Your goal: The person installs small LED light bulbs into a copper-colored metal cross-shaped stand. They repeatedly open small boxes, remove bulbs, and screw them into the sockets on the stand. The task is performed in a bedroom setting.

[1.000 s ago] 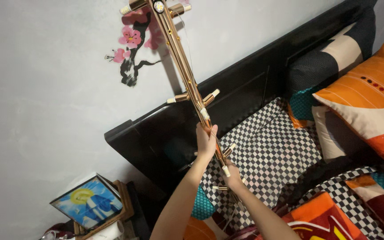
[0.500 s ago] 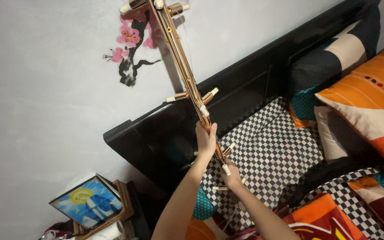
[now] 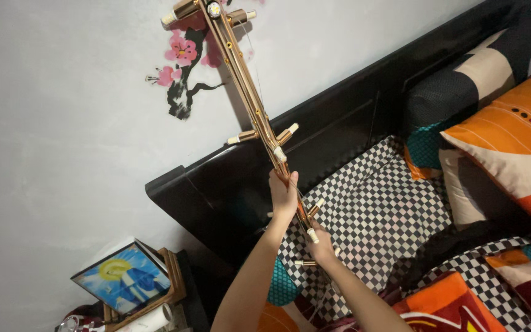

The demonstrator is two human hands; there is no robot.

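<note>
We held a folded wooden rack (image 3: 259, 117) over the bed (image 3: 382, 209).
Its long axis ran up toward the wall; left hand (image 3: 284, 195) gripped higher, right hand (image 3: 321, 241) lower, both clenched on it.

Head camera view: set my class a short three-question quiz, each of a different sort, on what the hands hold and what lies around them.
1. True or false: both hands grip the long wooden pole fitted with pale-tipped pegs.
2. Which hand is higher on the pole? A) left hand B) right hand
3. Fill in: the wall behind the black headboard carries pink ____ painted on a dark branch.

Key
1. True: both hands close around the pole over the checkered sheet.
2. A.
3. Flowers.
</note>
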